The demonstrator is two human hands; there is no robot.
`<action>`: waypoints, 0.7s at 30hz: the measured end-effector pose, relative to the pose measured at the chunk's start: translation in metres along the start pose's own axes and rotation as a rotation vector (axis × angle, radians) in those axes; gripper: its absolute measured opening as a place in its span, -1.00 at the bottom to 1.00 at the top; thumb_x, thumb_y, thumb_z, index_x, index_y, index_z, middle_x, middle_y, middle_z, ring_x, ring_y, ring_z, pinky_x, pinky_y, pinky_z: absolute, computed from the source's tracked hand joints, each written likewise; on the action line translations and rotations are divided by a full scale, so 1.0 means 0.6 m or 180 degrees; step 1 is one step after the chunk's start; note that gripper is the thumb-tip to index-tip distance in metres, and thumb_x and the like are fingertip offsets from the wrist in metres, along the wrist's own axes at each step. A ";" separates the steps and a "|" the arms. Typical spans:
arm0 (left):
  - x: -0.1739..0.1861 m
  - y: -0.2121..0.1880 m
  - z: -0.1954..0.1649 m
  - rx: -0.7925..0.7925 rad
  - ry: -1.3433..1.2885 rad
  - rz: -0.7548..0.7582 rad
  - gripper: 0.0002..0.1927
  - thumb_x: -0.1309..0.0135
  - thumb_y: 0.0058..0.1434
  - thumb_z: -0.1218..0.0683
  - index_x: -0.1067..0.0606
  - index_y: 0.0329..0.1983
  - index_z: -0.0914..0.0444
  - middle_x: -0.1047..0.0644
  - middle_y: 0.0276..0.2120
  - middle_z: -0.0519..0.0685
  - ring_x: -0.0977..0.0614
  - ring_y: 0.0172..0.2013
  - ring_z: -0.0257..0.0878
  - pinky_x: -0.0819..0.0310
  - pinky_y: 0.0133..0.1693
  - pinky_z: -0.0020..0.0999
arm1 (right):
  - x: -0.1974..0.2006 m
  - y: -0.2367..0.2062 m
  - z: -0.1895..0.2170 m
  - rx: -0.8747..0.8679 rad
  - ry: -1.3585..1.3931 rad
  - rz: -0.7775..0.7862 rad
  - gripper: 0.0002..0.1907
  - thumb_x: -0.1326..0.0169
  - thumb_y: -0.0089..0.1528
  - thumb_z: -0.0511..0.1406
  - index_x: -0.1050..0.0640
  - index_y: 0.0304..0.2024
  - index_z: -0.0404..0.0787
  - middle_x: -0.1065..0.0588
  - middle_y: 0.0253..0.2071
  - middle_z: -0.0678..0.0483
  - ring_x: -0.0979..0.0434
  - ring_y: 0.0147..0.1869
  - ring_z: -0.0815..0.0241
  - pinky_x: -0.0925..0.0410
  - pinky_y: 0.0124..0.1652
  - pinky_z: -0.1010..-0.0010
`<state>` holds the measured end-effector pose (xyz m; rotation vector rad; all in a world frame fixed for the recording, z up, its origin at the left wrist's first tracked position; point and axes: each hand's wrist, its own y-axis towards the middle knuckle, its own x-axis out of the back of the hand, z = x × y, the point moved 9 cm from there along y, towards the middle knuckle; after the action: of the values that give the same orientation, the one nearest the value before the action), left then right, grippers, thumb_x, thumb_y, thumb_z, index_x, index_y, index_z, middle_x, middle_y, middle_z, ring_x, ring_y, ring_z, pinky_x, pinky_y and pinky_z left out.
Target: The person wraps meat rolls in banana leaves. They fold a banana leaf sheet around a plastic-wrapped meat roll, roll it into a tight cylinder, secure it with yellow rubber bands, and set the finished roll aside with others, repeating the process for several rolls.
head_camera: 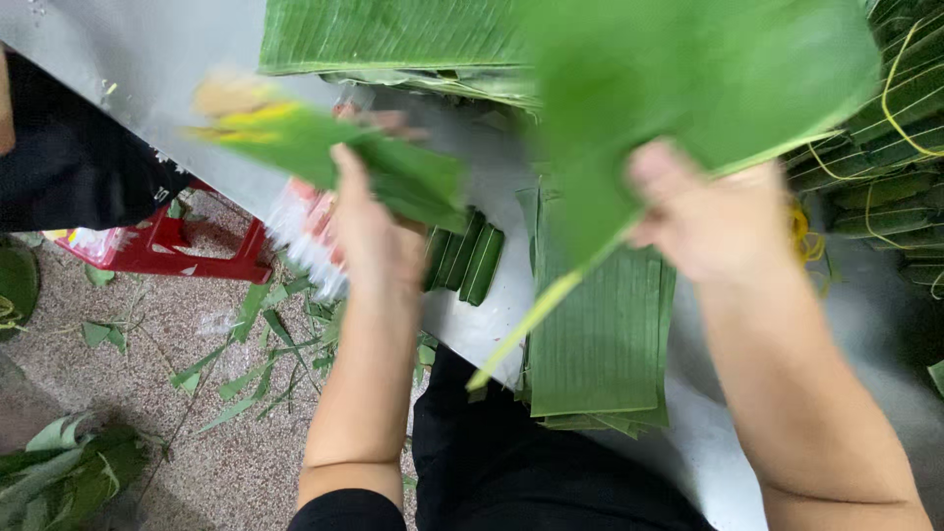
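Observation:
My left hand (369, 231) grips a narrow folded green leaf piece (324, 147) with a yellowed, blurred tip, held over the grey table's left edge. My right hand (713, 211) is closed on a large green banana leaf (688, 79) raised close to the camera; its pale stalk (531, 324) points down and left. Below both hands lies a flat stack of cut leaf sheets (600, 344) on the table (157, 59). A few short rolled leaf bundles (472, 261) lie beside my left wrist.
More leaf sheets (393, 34) are stacked at the back. Tied leaf bundles with yellow bands (885, 167) fill the right side. A red plastic stool (177, 251) and leaf scraps (256, 354) are on the floor at left. A person in dark clothing (69, 157) stands at far left.

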<state>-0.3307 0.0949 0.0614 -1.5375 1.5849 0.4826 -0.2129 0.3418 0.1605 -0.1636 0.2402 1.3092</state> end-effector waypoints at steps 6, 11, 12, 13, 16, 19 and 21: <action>-0.032 -0.057 0.117 0.0769 0.0567 0.0694 -0.52 0.05 0.44 -0.05 -0.33 0.32 0.30 -0.50 0.18 0.08 -0.56 0.17 -0.02 -0.47 0.21 -0.05 | -0.065 -0.019 -0.116 -0.0453 -0.1835 0.0639 -0.72 -0.22 0.25 -0.21 -0.58 -0.11 -0.27 -0.57 -0.40 0.08 -0.53 -0.50 0.31 -0.41 -0.48 0.56; 0.012 -0.045 0.130 0.1022 0.0707 0.0485 -0.58 0.02 0.40 0.08 -0.35 0.28 0.31 -0.50 0.14 0.08 -0.57 0.11 -0.02 -0.49 0.16 0.01 | 0.038 -0.006 -0.120 -0.0769 -0.0733 -0.0421 -0.73 -0.07 0.41 -0.15 -0.57 -0.21 -0.23 -0.56 -0.41 0.12 -0.43 -0.51 0.42 -0.27 -0.52 0.59; 0.017 -0.046 0.130 0.1094 0.0559 0.0383 -0.62 0.04 0.37 0.11 -0.38 0.22 0.30 -0.55 0.06 0.06 -0.60 0.05 -0.04 -0.51 0.12 0.00 | 0.045 -0.005 -0.112 -0.0651 -0.0454 -0.0586 -0.72 -0.06 0.43 -0.15 -0.54 -0.22 -0.23 -0.54 -0.43 0.11 -0.36 -0.53 0.43 -0.19 -0.55 0.58; 0.021 -0.049 0.129 0.1154 0.0411 0.0285 -0.66 0.07 0.34 0.13 -0.41 0.16 0.30 -0.59 -0.02 0.04 -0.63 -0.01 -0.05 -0.53 0.09 0.00 | 0.049 -0.002 -0.101 -0.0482 -0.0670 -0.0653 -0.72 -0.04 0.45 -0.15 -0.53 -0.22 -0.21 -0.53 -0.43 0.11 -0.37 -0.54 0.43 -0.21 -0.55 0.58; -0.044 -0.059 0.055 0.0847 -0.1182 0.1617 -0.76 0.11 0.34 0.33 -0.41 0.04 0.27 -0.47 -0.35 -0.07 -0.56 -0.28 -0.18 -0.55 -0.09 -0.22 | 0.056 0.006 -0.063 0.0085 -0.0887 -0.0905 -0.74 -0.02 0.51 -0.15 -0.48 -0.20 -0.16 -0.51 -0.44 0.11 -0.38 -0.54 0.41 -0.23 -0.55 0.54; 0.088 -0.034 -0.127 -0.1022 0.0291 -0.0531 -0.71 0.16 0.14 0.37 -0.37 -0.13 0.20 -0.34 -0.55 -0.10 -0.38 -0.59 -0.27 -0.45 -0.48 -0.25 | 0.100 0.016 -0.019 0.0673 -0.0192 -0.1214 -0.78 -0.02 0.57 -0.20 -0.43 -0.14 -0.16 -0.49 -0.41 0.10 -0.35 -0.55 0.34 -0.17 -0.57 0.47; 0.111 -0.048 -0.243 -0.1841 -0.0398 -0.0183 -0.85 0.21 0.48 0.12 -0.39 -0.13 0.23 -0.32 -0.57 -0.14 -0.32 -0.61 -0.33 -0.30 -0.54 -0.38 | 0.130 0.035 -0.003 0.0827 0.0228 -0.1218 -0.80 -0.01 0.61 -0.27 -0.44 -0.11 -0.23 -0.46 -0.41 0.07 -0.32 -0.55 0.28 -0.14 -0.54 0.42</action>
<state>-0.3396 -0.0632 0.0994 -1.9224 1.3632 1.0505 -0.2144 0.4198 0.1384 -0.0325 0.4159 0.8839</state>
